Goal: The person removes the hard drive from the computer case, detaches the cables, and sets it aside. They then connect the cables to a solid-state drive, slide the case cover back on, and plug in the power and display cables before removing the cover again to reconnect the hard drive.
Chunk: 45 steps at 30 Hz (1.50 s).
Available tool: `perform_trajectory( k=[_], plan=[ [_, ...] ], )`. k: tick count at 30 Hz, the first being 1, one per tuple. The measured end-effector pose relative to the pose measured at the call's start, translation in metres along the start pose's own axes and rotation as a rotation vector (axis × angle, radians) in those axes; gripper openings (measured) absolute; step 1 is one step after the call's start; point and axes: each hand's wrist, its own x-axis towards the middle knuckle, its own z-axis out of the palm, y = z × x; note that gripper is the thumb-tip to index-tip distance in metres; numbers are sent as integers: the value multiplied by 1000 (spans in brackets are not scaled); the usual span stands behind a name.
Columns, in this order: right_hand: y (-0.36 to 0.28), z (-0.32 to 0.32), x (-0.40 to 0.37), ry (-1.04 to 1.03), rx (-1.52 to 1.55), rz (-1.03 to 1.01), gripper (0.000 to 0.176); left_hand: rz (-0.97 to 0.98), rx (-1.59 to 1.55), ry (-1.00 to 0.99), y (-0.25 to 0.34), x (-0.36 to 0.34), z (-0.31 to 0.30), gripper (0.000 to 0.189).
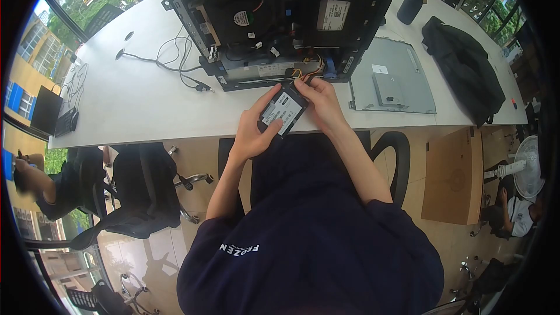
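Note:
A flat black solid-state drive with a white printed label is tilted in front of the open computer case. My left hand is closed round its lower left side, with the thumb across the label. At the drive's upper end my right hand pinches the cable plug, mostly hidden by the fingers. Yellow, orange and black wires run from there into the case. Inside the case show a fan, a silver metal bar and a white-labelled part.
A grey side panel lies right of the case on the white table. Beyond it are a black bag and a dark bottle. Loose cables lie left. A cardboard box stands below on the right.

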Motion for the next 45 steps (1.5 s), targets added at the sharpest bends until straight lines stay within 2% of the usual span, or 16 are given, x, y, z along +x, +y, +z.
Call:
perform_trajectory(
  k=[4, 6, 13, 16, 21, 23, 25, 27, 29, 32, 33, 35, 37, 38, 41, 45],
  plan=[
    [1, -2, 1, -12, 18, -4, 22, -10, -9, -5, 1, 1, 0, 73],
    [1, -7, 3, -33, 186, 59, 22, -21, -44, -27, -3, -3, -7, 74],
    [0, -6, 2, -34, 63, 80, 23, -38, -99, 14, -3, -7, -9, 77],
    [-4, -2, -5, -39, -34, 1, 30, 25, -102, 34, -6, -7, -9, 74],
    [-26, -12, -41, -120, -224, 134, 47, 73, -138, -68, 11, -6, -13, 73],
    [-43, -23, -55, -139, -192, 161, 48, -77, -136, -151, 29, -3, -8, 73],
    [-50, -35, -66, -272, -199, 137, 46, -112, -126, -185, 41, 3, 4, 72],
    [-58, -42, -71, -245, -257, 116, 39, -173, -143, -247, 47, 9, 15, 74],
    [-62, -48, -74, -184, -231, 60, 27, -163, -137, -249, 57, 13, 31, 74],
    [-89, -62, -85, -88, -226, -7, 26, -61, -49, -262, 53, 22, 50, 74],
    [-97, -70, -89, 6, -263, -108, 27, 26, 29, -270, 50, 24, 54, 74],
    [-115, -94, -96, 181, -291, -303, 26, -11, 133, -302, 47, 27, 60, 71],
    [-131, -125, -100, 385, -250, -472, 22, 206, 505, -275, 34, 27, 71, 67],
    [-141, -140, -103, 446, -229, -526, 22, 238, 514, -240, 29, 24, 79, 65],
    [-157, -178, -104, 642, -365, -587, 17, 365, 801, -224, 17, 16, 95, 62],
    [-144, -220, -94, 639, -656, -529, 14, 385, 859, -163, 9, 15, 102, 60]
  ],
)
